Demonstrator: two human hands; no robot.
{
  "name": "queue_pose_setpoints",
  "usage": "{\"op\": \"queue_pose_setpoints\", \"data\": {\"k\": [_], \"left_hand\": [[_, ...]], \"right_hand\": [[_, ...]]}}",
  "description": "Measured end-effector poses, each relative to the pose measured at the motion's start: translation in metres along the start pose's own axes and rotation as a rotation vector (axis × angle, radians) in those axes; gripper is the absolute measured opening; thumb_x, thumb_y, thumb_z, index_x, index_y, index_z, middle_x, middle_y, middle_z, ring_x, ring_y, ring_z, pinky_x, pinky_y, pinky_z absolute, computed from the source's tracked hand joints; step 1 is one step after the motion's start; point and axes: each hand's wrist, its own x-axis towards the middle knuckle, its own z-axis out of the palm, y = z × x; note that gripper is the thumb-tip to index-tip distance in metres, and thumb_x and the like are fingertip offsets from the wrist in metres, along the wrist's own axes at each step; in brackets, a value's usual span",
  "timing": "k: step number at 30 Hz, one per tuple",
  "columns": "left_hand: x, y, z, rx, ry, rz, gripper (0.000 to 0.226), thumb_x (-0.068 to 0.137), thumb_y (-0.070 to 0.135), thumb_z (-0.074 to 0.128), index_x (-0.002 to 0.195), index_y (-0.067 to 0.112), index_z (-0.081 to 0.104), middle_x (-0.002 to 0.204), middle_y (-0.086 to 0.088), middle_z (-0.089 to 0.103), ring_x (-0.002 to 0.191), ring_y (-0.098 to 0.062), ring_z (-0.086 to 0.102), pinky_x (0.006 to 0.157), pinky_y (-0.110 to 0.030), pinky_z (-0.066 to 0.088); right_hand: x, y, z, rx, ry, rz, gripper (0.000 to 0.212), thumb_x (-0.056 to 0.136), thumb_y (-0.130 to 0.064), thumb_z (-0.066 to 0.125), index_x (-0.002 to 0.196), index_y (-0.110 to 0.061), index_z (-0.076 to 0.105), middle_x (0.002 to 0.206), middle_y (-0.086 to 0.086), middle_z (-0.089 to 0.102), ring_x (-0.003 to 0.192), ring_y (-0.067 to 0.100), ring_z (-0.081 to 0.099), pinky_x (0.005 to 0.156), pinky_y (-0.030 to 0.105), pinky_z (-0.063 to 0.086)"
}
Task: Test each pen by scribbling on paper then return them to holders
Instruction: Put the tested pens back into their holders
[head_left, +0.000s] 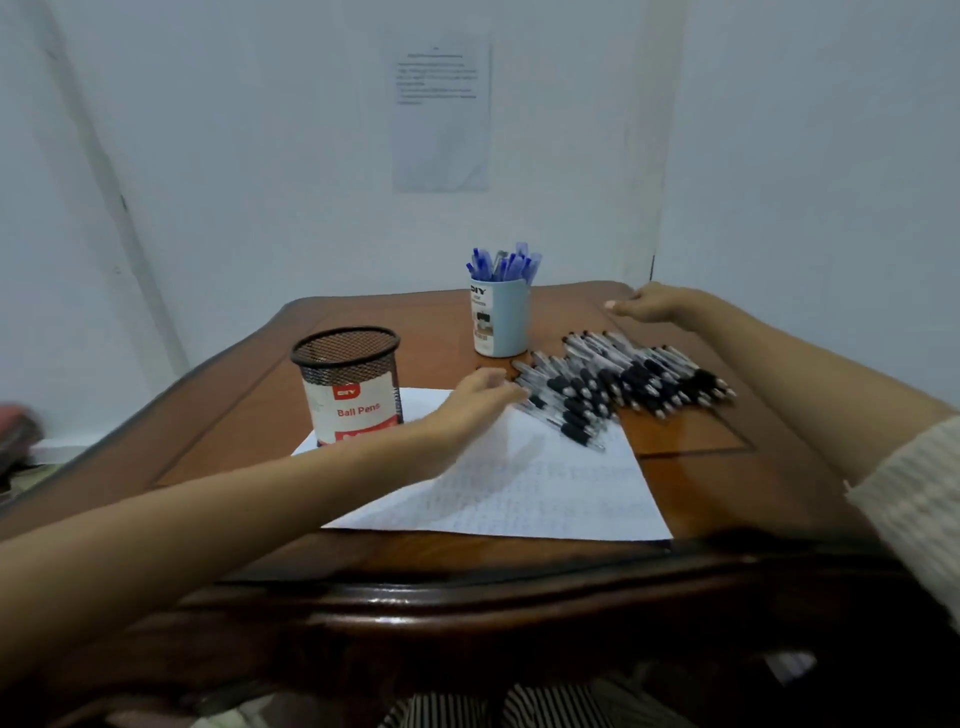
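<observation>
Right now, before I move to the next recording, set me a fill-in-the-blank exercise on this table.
1. The label on the mesh holder reads Ball ___.
2. The pale cup holds pens coloured ___.
3. The left hand reaches across the paper towards the loose pens, whose grips are ___.
Missing words: Pens; blue; black.

Pale bluish-white walls (260, 156) meet in a corner (662, 182) at the right rear. A printed sheet (441, 119) hangs flat on the back wall, its text too blurred to read. A pale strip (104, 171) runs slantwise down the left wall. The table (519, 597) is dark glossy wood with a moulded rim and a browner inset top; its far edge is close to the wall. The light is soft and even, with a sheen on the near rim. A blurred red thing (15, 431) sits low at the left edge.
</observation>
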Motion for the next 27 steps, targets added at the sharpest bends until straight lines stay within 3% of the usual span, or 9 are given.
{"op": "queue_pose_setpoints", "data": {"k": [3,6,9,11,12,16,19,23,27], "left_hand": [[0.020,0.011,0.011,-0.261,0.024,-0.122,0.047,0.097,0.015,0.046,0.141,0.008,0.032,0.147,-0.007,0.032,0.134,-0.021,0.033,0.109,-0.034,0.028],[0.043,0.014,0.018,-0.348,0.059,-0.155,0.051,0.095,0.011,0.047,0.142,0.006,0.030,0.148,-0.008,0.031,0.135,-0.023,0.031,0.110,-0.035,0.027],[0.064,0.016,0.025,-0.355,0.129,-0.178,0.049,0.093,0.010,0.049,0.139,0.005,0.033,0.131,-0.008,0.041,0.113,-0.019,0.041,0.095,-0.028,0.035],[0.076,0.018,0.025,-0.287,0.160,-0.187,0.046,0.091,0.013,0.052,0.134,0.004,0.039,0.118,-0.007,0.044,0.100,-0.016,0.042,0.083,-0.026,0.038],[0.082,0.018,0.025,-0.250,0.157,-0.186,0.046,0.091,0.016,0.054,0.133,0.004,0.040,0.118,-0.006,0.046,0.101,-0.017,0.044,0.084,-0.025,0.039],[0.088,0.027,0.026,-0.046,0.083,-0.214,0.059,0.090,0.026,0.059,0.138,0.006,0.032,0.142,-0.013,0.036,0.129,-0.029,0.038,0.108,-0.038,0.034],[0.088,0.036,0.034,0.134,0.032,-0.198,0.073,0.088,0.036,0.062,0.142,0.003,0.025,0.148,-0.015,0.028,0.134,-0.031,0.032,0.108,-0.040,0.033],[0.084,0.047,0.048,0.344,-0.059,-0.189,0.086,0.082,0.045,0.065,0.144,0.002,0.024,0.149,-0.016,0.027,0.130,-0.033,0.038,0.105,-0.043,0.040],[0.087,0.049,0.054,0.604,-0.007,-0.179,0.087,0.083,0.057,0.057,0.145,0.005,0.025,0.150,-0.018,0.027,0.137,-0.034,0.029,0.112,-0.041,0.028]], "right_hand": [[-0.015,0.025,-0.003,-0.064,-0.065,0.087,0.073,0.098,-0.051,0.026,0.148,0.000,0.010,0.157,0.018,0.007,0.144,0.034,0.013,0.113,0.045,0.018],[-0.029,0.033,0.002,-0.054,-0.152,0.102,0.078,0.094,-0.061,0.021,0.151,-0.008,0.010,0.158,0.014,0.003,0.144,0.033,0.010,0.114,0.048,0.017],[-0.037,0.032,0.008,-0.041,-0.218,0.025,0.083,0.086,-0.070,0.022,0.151,-0.018,0.014,0.159,0.010,0.002,0.145,0.029,0.007,0.115,0.048,0.010],[-0.039,0.027,0.012,-0.055,-0.254,-0.001,0.084,0.085,-0.070,0.026,0.151,-0.020,0.012,0.159,0.009,0.002,0.145,0.029,0.007,0.115,0.049,0.010],[-0.039,0.025,0.013,-0.097,-0.254,0.009,0.084,0.086,-0.068,0.031,0.151,-0.018,0.012,0.159,0.010,0.004,0.145,0.029,0.009,0.115,0.048,0.012],[-0.034,0.021,0.010,-0.261,-0.241,0.065,0.089,0.086,-0.061,0.049,0.149,-0.008,0.015,0.157,0.014,0.012,0.142,0.033,0.019,0.113,0.046,0.025],[-0.037,0.017,0.004,-0.260,-0.273,0.077,0.082,0.090,-0.052,0.048,0.149,-0.008,0.012,0.157,0.015,0.009,0.143,0.032,0.016,0.114,0.046,0.025],[-0.039,0.014,0.003,-0.281,-0.255,0.104,0.084,0.090,-0.054,0.050,0.150,-0.010,0.010,0.157,0.015,0.009,0.142,0.032,0.018,0.113,0.045,0.027],[-0.041,0.010,0.005,-0.313,-0.237,0.104,0.076,0.094,-0.043,0.047,0.149,-0.005,0.009,0.157,0.016,0.008,0.143,0.033,0.016,0.112,0.044,0.024]]}}
